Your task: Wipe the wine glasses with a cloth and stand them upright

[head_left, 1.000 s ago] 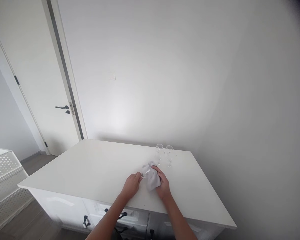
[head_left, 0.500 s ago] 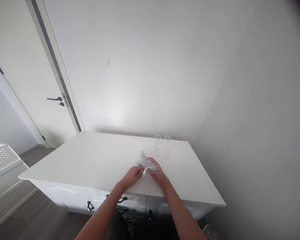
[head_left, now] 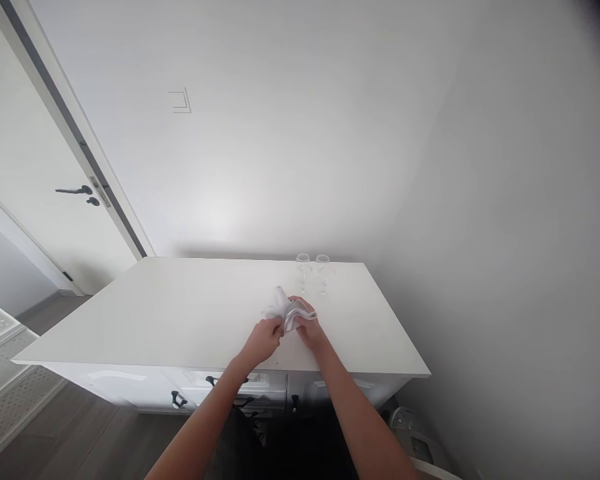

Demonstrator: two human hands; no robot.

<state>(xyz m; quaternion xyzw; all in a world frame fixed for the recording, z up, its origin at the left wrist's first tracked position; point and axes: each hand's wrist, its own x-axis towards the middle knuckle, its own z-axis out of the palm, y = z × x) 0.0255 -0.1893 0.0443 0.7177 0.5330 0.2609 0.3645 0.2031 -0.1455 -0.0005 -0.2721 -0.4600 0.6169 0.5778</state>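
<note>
A crumpled white cloth (head_left: 280,303) is held between my two hands above the front part of the white cabinet top (head_left: 200,313). My left hand (head_left: 265,338) is closed on its lower left side. The fingers of my right hand (head_left: 307,325) are wrapped round its right side, and the cloth partly covers them. Whether something is inside the cloth cannot be made out. Clear stemmed glasses stand beyond my right hand near the wall, among them a left one (head_left: 303,270) and a right one (head_left: 323,272).
Drawers and doors with dark handles (head_left: 179,399) are below the top's front edge. At the left stand a white perforated rack (head_left: 10,360) and a white door (head_left: 45,167). A rounded grey appliance (head_left: 415,430) sits on the floor at lower right.
The view has shifted, so the cabinet and glasses appear further left and higher. The cloth has been turned and bunched between my hands, covering the clear rounded shape seen in it before.
</note>
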